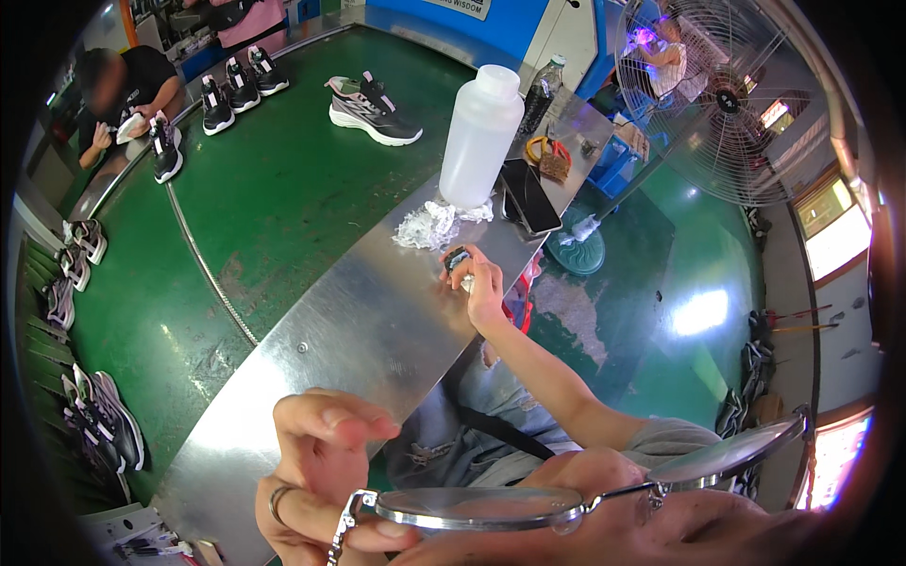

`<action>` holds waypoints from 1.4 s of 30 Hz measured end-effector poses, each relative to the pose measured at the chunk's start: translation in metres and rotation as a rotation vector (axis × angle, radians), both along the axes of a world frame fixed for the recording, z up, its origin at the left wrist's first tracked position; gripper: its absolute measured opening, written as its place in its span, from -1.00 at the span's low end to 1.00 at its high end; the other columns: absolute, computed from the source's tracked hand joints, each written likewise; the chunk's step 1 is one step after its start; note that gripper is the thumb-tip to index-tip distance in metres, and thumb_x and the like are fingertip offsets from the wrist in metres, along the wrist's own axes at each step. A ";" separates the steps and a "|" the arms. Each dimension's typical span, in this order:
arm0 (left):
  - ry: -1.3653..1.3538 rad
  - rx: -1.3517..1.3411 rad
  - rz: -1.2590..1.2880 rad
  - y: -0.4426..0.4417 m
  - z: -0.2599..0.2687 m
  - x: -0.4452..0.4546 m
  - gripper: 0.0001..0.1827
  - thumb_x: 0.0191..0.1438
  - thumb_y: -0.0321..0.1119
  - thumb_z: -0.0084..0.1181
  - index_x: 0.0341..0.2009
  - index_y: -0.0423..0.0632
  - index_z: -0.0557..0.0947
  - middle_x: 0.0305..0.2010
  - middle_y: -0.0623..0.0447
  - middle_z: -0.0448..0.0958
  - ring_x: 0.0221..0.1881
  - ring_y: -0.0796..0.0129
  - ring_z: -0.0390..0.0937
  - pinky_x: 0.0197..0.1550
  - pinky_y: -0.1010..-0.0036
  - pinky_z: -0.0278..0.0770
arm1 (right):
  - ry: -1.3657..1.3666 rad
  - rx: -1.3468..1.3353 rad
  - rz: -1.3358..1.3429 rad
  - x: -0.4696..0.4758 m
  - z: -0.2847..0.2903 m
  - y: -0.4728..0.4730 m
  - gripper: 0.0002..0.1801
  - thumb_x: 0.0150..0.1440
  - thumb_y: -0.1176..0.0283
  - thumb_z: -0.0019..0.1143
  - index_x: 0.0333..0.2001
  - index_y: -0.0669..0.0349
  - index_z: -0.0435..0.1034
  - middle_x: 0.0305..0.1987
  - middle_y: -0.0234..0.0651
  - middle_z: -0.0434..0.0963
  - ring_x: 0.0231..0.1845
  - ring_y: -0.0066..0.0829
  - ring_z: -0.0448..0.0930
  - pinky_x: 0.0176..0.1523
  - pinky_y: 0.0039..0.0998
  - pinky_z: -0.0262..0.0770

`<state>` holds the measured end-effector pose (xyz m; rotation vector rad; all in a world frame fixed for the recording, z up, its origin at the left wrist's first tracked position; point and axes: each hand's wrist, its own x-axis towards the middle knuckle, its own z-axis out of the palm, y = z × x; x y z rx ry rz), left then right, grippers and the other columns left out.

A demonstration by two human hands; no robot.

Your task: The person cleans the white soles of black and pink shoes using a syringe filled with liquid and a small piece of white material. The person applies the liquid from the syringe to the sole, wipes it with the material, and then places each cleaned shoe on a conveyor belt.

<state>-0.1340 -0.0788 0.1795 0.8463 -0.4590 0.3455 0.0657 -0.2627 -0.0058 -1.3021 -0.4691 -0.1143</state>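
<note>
My left hand (322, 474), with a ring on one finger, is raised close to the camera with curled fingers beside the left hinge of the metal-framed glasses (481, 509); whether it grips the frame is unclear. Over the steel table edge (382, 304), my right hand (481, 286) holds a small dark block (456, 260) with a blue-grey face, and something white shows between its fingers. Just beyond it lies crumpled white material (428, 225) beside a white plastic bottle (483, 138). A black and grey sneaker (374, 112) rests on the green work surface (283, 184).
Two phones (531, 198), a dark bottle (543, 92) and a brown block (554, 167) are at the right. More sneakers (241, 85) stand across the surface, where a co-worker (127, 92) handles a white item. A large fan (725, 99) stands right.
</note>
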 end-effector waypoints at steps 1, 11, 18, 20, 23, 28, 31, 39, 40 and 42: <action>0.007 0.035 -0.022 -0.002 -0.001 -0.005 -0.66 -0.07 -0.19 0.17 -0.15 0.12 0.49 0.23 0.09 -0.01 0.12 0.29 0.11 0.05 0.22 0.23 | 0.003 -0.009 0.007 0.000 0.000 0.001 -0.44 0.21 0.23 -0.44 -0.72 0.35 0.27 -0.30 -0.07 0.43 -0.46 -0.45 0.45 -0.30 -0.48 0.35; 0.046 0.323 0.037 -0.021 0.000 -0.008 -0.28 -0.08 -0.17 0.18 0.20 0.25 0.20 0.34 0.21 -0.12 0.27 0.19 0.03 0.23 -0.10 -0.02 | -0.015 0.002 0.012 0.005 -0.003 -0.001 -0.43 0.22 0.26 -0.46 -0.74 0.38 0.24 -0.28 -0.06 0.42 -0.43 -0.42 0.44 -0.31 -0.49 0.34; -0.179 0.143 0.045 -0.015 -0.020 0.017 -0.41 -0.06 -0.15 0.13 0.12 0.30 0.31 0.21 0.40 0.05 0.29 0.20 -0.01 0.27 -0.18 -0.27 | -0.010 0.014 0.011 0.005 -0.001 0.003 -0.43 0.22 0.26 -0.44 -0.75 0.38 0.24 -0.28 -0.07 0.42 -0.47 -0.42 0.44 -0.33 -0.49 0.33; -0.265 0.073 -0.004 -0.015 -0.011 0.020 -0.48 -0.05 -0.15 0.11 0.07 0.31 0.37 0.10 0.45 0.15 0.28 0.18 0.00 0.28 -0.18 -0.38 | -0.027 0.013 0.018 0.006 -0.002 0.002 -0.42 0.22 0.26 -0.45 -0.75 0.38 0.23 -0.28 -0.07 0.42 -0.47 -0.43 0.44 -0.33 -0.49 0.33; -0.317 0.025 -0.045 -0.013 -0.003 0.025 -0.51 -0.04 -0.14 0.09 0.05 0.32 0.38 0.08 0.46 0.15 0.27 0.16 0.01 0.28 -0.20 -0.43 | -0.009 0.015 0.008 0.006 -0.004 0.000 -0.42 0.22 0.25 -0.45 -0.75 0.38 0.23 -0.27 -0.08 0.42 -0.46 -0.43 0.45 -0.32 -0.49 0.33; -0.146 0.139 0.028 -0.014 -0.008 0.015 -0.48 -0.03 -0.12 0.07 0.09 0.34 0.33 0.13 0.42 0.05 0.26 0.12 0.05 0.25 -0.25 -0.41 | -0.019 0.005 0.006 0.005 -0.001 0.000 -0.42 0.22 0.24 -0.45 -0.75 0.38 0.23 -0.27 -0.08 0.42 -0.46 -0.42 0.45 -0.32 -0.48 0.33; -0.059 0.227 0.085 -0.018 -0.008 0.021 -0.46 -0.03 -0.11 0.06 0.11 0.35 0.30 0.17 0.40 -0.01 0.25 0.09 0.07 0.23 -0.27 -0.39 | -0.020 -0.001 0.002 0.004 0.000 0.001 -0.42 0.22 0.24 -0.45 -0.75 0.38 0.23 -0.28 -0.07 0.42 -0.46 -0.42 0.45 -0.31 -0.48 0.33; -0.087 0.433 0.140 -0.018 -0.011 0.047 -0.41 -0.01 -0.08 0.04 0.16 0.39 0.22 0.26 0.34 -0.17 0.22 0.03 0.12 0.18 -0.34 -0.36 | 0.014 0.026 0.005 0.003 -0.002 0.002 -0.43 0.22 0.25 -0.44 -0.75 0.38 0.22 -0.29 -0.07 0.41 -0.47 -0.43 0.44 -0.31 -0.48 0.32; -0.099 0.463 0.147 -0.017 -0.010 0.045 -0.40 0.00 -0.08 0.03 0.16 0.39 0.21 0.27 0.33 -0.19 0.22 0.02 0.13 0.17 -0.35 -0.36 | 0.008 0.016 0.002 0.003 -0.001 0.001 -0.43 0.21 0.26 -0.45 -0.75 0.38 0.22 -0.29 -0.08 0.42 -0.47 -0.43 0.43 -0.31 -0.48 0.32; -0.141 0.541 0.165 -0.016 -0.008 0.038 -0.39 0.00 -0.07 0.02 0.18 0.40 0.19 0.29 0.32 -0.22 0.21 0.01 0.14 0.16 -0.37 -0.35 | 0.005 0.007 0.003 0.004 0.000 0.001 -0.44 0.21 0.28 -0.46 -0.75 0.38 0.22 -0.29 -0.08 0.42 -0.46 -0.43 0.43 -0.30 -0.48 0.32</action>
